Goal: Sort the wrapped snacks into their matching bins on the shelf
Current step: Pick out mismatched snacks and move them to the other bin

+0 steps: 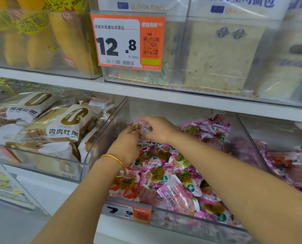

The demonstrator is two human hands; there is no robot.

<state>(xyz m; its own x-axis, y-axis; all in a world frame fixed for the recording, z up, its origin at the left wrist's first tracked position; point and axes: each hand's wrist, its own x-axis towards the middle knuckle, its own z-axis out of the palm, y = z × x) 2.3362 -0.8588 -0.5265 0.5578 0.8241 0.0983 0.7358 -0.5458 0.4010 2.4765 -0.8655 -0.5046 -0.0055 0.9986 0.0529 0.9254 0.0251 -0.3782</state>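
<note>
Now, head view only. Your left hand (127,147) and right hand (157,129) meet over the back left of the middle bin (190,216) on the lower shelf. Both pinch one pink snack (142,127): left fingers curl on it from below, right fingers curl over it from above. The snack sits raised just above the pile, near the bin's left wall.

The pile (166,166) is mostly purple-and-pink packs with gold labels. A few red strawberry packs (124,188) lie at the front left corner. A gold bangle (115,159) sits on your left wrist. The tag (125,211) on the bin front reads 7.9.

The left bin (41,159) holds white toast packs. The right bin (252,138) holds reddish packs, blurred. Above, the orange tag (129,41) reads 12.8.
</note>
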